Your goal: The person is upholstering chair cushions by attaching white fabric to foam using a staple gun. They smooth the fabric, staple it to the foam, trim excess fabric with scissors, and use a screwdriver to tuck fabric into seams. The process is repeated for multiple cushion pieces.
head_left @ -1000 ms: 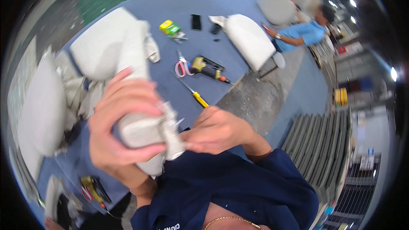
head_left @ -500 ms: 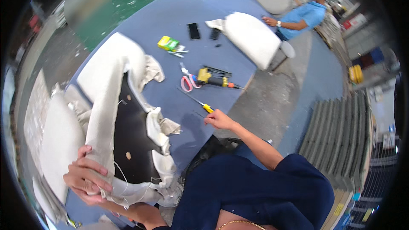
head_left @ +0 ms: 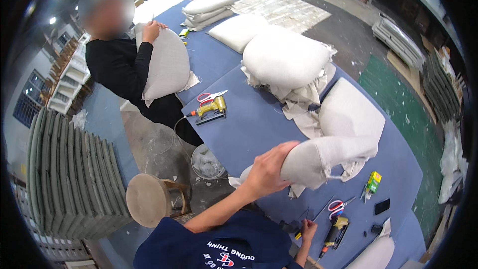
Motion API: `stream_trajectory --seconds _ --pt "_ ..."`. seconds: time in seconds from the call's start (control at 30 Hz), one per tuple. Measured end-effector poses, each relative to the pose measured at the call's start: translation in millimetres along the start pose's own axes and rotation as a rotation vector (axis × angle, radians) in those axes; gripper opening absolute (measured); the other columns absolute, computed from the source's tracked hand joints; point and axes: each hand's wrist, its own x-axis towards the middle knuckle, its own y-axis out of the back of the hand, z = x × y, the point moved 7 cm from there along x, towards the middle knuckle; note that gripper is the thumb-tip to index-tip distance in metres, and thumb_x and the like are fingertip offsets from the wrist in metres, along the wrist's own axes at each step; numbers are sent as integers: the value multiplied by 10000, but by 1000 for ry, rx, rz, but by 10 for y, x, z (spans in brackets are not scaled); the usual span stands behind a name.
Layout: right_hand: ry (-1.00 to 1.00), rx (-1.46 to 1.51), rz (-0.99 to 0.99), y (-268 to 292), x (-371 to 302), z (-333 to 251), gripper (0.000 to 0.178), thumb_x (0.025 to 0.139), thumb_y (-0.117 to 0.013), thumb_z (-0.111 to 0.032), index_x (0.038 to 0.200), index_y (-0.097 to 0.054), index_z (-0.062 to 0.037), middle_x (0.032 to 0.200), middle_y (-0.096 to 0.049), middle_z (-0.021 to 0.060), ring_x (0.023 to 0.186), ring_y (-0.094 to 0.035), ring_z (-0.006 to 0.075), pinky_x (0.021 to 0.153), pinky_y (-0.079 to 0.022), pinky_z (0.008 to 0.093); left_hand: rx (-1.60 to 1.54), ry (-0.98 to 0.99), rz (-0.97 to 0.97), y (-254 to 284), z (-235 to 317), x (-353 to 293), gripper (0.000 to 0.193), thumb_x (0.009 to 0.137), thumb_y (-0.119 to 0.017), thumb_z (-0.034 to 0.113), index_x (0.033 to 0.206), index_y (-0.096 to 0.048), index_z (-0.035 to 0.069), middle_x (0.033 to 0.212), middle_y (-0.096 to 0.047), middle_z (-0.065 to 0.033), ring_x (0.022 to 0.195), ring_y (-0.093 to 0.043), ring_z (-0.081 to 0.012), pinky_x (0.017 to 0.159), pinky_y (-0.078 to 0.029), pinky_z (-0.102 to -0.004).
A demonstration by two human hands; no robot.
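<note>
My left hand (head_left: 271,170) is closed on the edge of a cushion panel (head_left: 318,162) wrapped in off-white fabric, which stands tilted up from the blue table. Loose fabric hangs from its lower edge. My right hand (head_left: 308,230) is closed around a screwdriver, whose yellow handle end (head_left: 298,236) shows below the fingers. Its thin shaft (head_left: 323,208) points away over the table. Beside this hand lie red-handled scissors (head_left: 337,207) and a yellow-and-black staple gun (head_left: 334,234).
Covered cushions (head_left: 286,57) with loose fabric fill the table's far side. At the left a person in black (head_left: 117,67) holds another cushion, near a second staple gun (head_left: 211,109). A round stool (head_left: 148,200), a bucket (head_left: 206,162) and stacked grey panels (head_left: 74,169) stand on the left.
The view has swung left, bringing the person in black into sight. My left hand has tilted the panel, so its padded side shows instead of its dark underside. My right hand has gripped the screwdriver.
</note>
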Motion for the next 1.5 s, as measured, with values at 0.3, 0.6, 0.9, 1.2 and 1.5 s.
stream_trajectory --seconds 0.3,0.6,0.9,1.2,1.5 --pt "-110 -64 -339 172 797 -138 289 981 -614 -169 843 -712 65 561 -611 69 458 -604 153 436 -464 295 30 73 -37 -52 15 -42 786 600 -895 78 1309 -558 47 1114 -721 -162 1018 -718 -360 858 -569 -392" --pt "-191 28 -253 157 573 49 272 924 -667 -187 990 -713 73 738 -703 131 648 -694 218 609 -554 332 275 -252 -394 -287 768 928 640 745 -842 190 1282 -522 57 1049 -684 -164 961 -692 -381 774 -541 -464" --pt "426 454 361 913 1061 -3647 467 912 -699 -134 1352 -595 -18 1186 -610 124 1043 -616 215 926 -513 344 632 -291 -649 -1399 460 842 722 832 -784 266 1391 -436 -29 1169 -605 -200 1072 -646 -393 868 -530 -480" --pt "638 257 426 615 1350 -4373 394 834 -768 -168 1209 -675 -92 1169 -517 133 805 -567 227 728 -502 348 181 -161 -1033 -1612 151 1610 512 1093 -443 414 1295 -597 -31 1263 -633 -253 1183 -607 -359 1044 -442 -409" --pt "654 423 726 200 1835 -4216 103 852 -614 -23 952 -601 -42 781 -544 105 628 -511 246 562 -425 362 -51 391 -1065 -2110 -165 1677 620 1109 -373 469 1351 -556 -72 1330 -634 -189 1248 -553 -222 1106 -377 -334"
